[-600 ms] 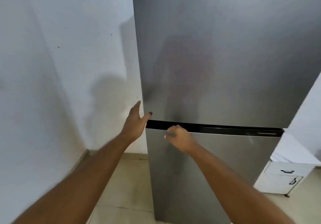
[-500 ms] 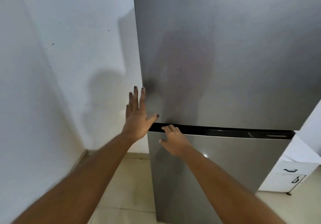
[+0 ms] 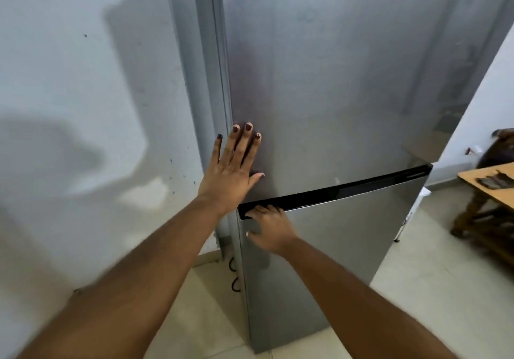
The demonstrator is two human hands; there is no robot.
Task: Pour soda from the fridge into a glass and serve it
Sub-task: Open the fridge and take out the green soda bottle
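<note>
At fridge (image 3: pixel 347 94) edge, left hand (image 3: pixel 232 169) flat; right hand (image 3: pixel 271 226) hooks lower door (image 3: pixel 347 247).

We have one view only, from a wide-angle camera on the person's head, facing forward and tilted down at the fridge (image 3: pixel 333 94), which stands close and fills most of the frame. Both forearms enter from the bottom edge, the left hand (image 3: pixel 230 169) and right hand (image 3: pixel 271 226) near the middle. The wall (image 3: pixel 83 80) lies at left; a table (image 3: pixel 486 183) shows at the right edge.
</note>
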